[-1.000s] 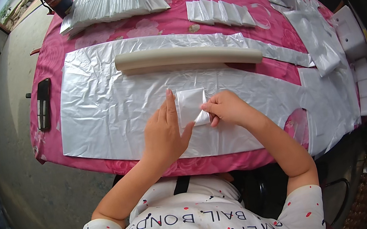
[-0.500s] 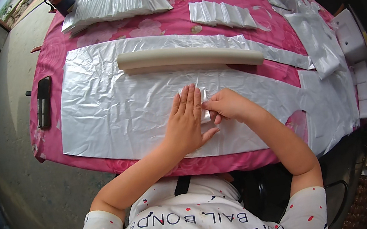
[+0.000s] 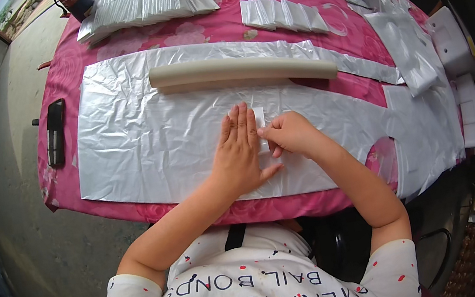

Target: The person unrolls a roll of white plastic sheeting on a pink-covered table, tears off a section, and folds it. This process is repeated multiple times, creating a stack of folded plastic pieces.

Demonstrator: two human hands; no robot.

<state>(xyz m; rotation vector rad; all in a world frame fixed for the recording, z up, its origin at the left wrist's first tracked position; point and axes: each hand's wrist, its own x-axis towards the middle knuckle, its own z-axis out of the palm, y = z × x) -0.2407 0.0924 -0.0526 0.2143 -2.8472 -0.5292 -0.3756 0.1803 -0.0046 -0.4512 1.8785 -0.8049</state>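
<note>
1. While the left hand (image 3: 239, 154) lies palm down with its fingers straight and close together, its thumb stands well out to the right; it is spread flat, grasping nothing, and covers most of a folded silvery packet (image 3: 261, 121).
2. At the packet's right edge, the right hand (image 3: 288, 135) is closed to a small pinch, thumb and forefinger tips together on that edge, with the other fingers curled under.
3. The packet sits on a wide silver sheet (image 3: 125, 134), which stretches along the near edge of the table (image 3: 295, 206); only a narrow strip of the packet shows between the two hands.
4. Beyond the hands, a grey-beige tube (image 3: 241, 72) lies lengthwise on the sheet, apart from both of them.
5. By the table's left edge rests a dark phone-like object (image 3: 56, 133).
6. Toward the far left corner stands a large bank of folded packets (image 3: 149, 8); a shorter row of packets (image 3: 284, 15) lies nearer the middle of the far side.
7. Near the right edge are loose clear bags (image 3: 404, 50).
</note>
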